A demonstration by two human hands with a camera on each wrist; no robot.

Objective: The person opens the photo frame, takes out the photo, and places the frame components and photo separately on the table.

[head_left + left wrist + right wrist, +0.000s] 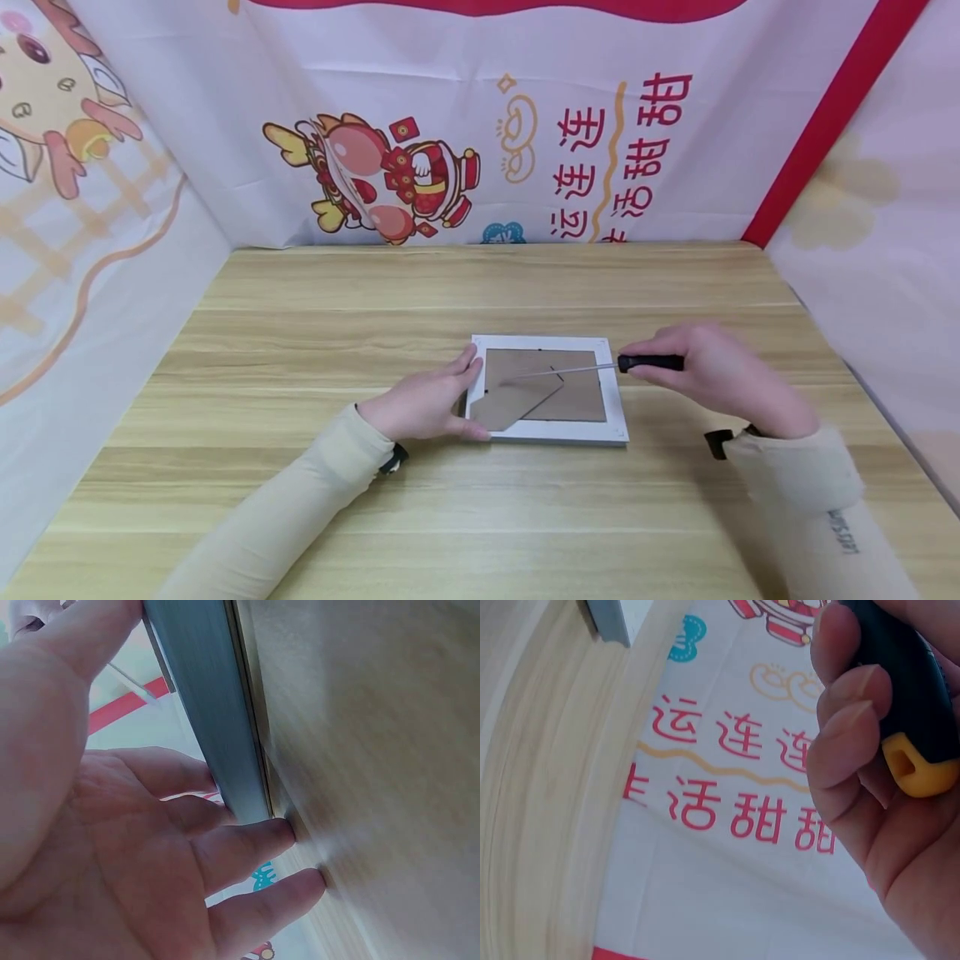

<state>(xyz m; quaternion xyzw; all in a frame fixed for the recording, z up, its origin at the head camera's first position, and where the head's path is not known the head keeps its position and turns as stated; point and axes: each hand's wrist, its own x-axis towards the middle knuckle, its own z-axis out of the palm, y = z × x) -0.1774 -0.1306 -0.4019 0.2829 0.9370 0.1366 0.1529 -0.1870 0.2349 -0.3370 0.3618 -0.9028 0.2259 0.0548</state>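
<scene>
One white frame [570, 430], one screwdriver [651, 362] above it

The frame lies on the wooden counter [337, 333], brown panel [581, 404] facing up. The screwdriver's shaft reaches over that panel; whether its tip touches cannot be told. The right hand [708, 367] has its grip wrapped round the black handle [907, 682]; the left hand [423, 404] has its grip relaxed, fairly straight fingers [165, 769] against the frame's edge. Beyond hangs a printed cloth [465, 92].

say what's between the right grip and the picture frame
In the head view, the screwdriver bridges it, reaching from the right grip out over the picture frame.
</scene>
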